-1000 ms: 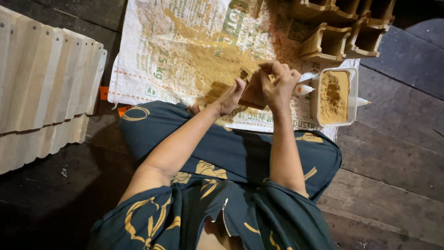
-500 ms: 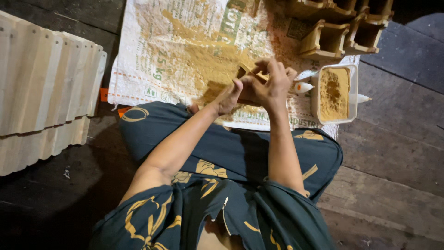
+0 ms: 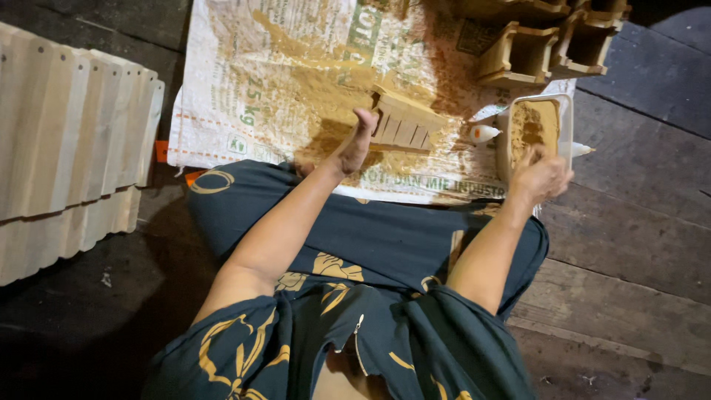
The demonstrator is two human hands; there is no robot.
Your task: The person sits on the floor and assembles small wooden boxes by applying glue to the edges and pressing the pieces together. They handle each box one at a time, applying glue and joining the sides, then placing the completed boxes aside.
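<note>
I sit on a dark plank floor in a dark blue patterned garment. My left hand point(image 3: 355, 144) grips the near end of a small slatted wooden box point(image 3: 406, 124) that rests on a printed woven sack point(image 3: 244, 96) dusted with sawdust. My right hand point(image 3: 539, 176) is at the near edge of a white rectangular tray of sawdust point(image 3: 535, 130), fingers curled down into it; whether it holds anything is hidden. Two small white glue bottles lie by the tray, one point(image 3: 485, 134) on its left, one point(image 3: 581, 150) on its right.
Several finished wooden boxes point(image 3: 518, 55) stand at the sack's far right corner. A stack of pale scalloped wooden slats point(image 3: 70, 141) lies on the left. A small orange object point(image 3: 161, 151) sits at the sack's left edge. Dark floorboards point(image 3: 637, 237) extend right.
Both hands held the wooden box together before. Now my right hand has left it and moved right to the sawdust tray, while my left hand keeps the box on the sack.
</note>
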